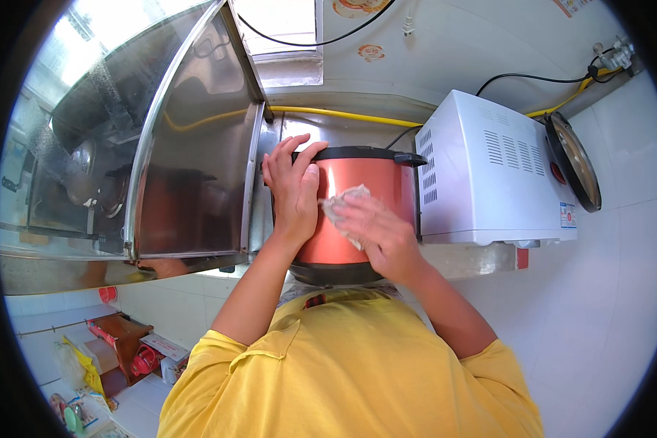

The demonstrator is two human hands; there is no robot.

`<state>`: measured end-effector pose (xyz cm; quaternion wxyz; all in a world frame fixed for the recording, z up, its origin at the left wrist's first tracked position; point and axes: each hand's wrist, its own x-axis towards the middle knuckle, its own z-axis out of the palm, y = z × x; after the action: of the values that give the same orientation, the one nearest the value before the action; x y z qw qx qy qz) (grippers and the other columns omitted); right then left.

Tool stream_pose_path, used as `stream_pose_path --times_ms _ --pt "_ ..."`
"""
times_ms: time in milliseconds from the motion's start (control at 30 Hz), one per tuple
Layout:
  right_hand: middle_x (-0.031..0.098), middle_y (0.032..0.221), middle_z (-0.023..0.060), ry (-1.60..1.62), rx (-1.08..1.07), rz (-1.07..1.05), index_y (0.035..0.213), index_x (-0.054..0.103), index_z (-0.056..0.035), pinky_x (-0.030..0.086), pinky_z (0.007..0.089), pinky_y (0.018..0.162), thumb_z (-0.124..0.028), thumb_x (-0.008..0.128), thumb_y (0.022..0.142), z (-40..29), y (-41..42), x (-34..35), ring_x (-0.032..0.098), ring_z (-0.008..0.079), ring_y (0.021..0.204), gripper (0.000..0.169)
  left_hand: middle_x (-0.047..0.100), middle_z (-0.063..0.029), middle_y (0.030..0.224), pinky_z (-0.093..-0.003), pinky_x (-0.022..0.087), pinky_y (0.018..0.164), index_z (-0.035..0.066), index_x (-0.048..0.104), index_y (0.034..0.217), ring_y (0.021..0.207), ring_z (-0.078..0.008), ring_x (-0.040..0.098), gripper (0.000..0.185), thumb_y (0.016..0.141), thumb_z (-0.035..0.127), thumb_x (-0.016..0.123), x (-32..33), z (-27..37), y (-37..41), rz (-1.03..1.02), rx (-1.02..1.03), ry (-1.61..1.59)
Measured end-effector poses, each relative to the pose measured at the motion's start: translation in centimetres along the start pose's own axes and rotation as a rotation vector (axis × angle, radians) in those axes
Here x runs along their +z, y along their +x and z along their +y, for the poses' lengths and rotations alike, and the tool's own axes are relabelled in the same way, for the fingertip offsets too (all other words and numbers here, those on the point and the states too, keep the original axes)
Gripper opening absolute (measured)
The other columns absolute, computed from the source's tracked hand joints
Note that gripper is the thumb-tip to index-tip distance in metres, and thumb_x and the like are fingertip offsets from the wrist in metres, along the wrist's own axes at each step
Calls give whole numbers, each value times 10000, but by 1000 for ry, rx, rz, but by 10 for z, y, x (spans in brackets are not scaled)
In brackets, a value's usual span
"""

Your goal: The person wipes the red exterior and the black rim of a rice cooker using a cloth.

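Note:
A large cooker with an orange-red body (pixel 383 178), black rim and black base lies before me, its side facing up towards the camera. My left hand (pixel 295 191) rests on its upper left part, fingers spread over the black rim, holding nothing. In my right hand (pixel 380 235) is a crumpled whitish cloth (pixel 344 208), pressed against the front of the orange-red body; the hand is slightly blurred. A black side handle (pixel 410 159) juts out at the rim's right end. The inside of the cooker cannot be seen.
Close on the right stands a white microwave-like appliance (pixel 471 202), with a round dark-rimmed lid (pixel 574 161) beyond it. A steel-framed glass cabinet (pixel 197 164) borders the left. Along the wall behind runs a yellow hose (pixel 350 113). Boxes (pixel 164 347) stand low at left.

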<state>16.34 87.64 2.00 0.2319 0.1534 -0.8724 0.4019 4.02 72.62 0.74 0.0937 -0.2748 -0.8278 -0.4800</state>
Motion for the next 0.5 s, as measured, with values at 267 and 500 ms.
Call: stream_pose_path --times_ms 267,500 --pt "711 1206 95 37 5 -49 1061 722 -9 502 432 1052 7 651 881 -25 -41 4 634 278 1209 195 497 -93 1421 -532 67 1215 99 642 1253 1429 -306 318 395 964 239 412 0 2 1 -5 -11 18" --pt "707 1206 114 93 -9 -19 1083 707 -15 484 470 1089 21 666 869 -18 -26 -3 637 301 1200 222 499 -95 1406 -533 75 1214 102 629 1261 1421 -313 321 393 958 249 426 0 6 -1 -11 -3 35"
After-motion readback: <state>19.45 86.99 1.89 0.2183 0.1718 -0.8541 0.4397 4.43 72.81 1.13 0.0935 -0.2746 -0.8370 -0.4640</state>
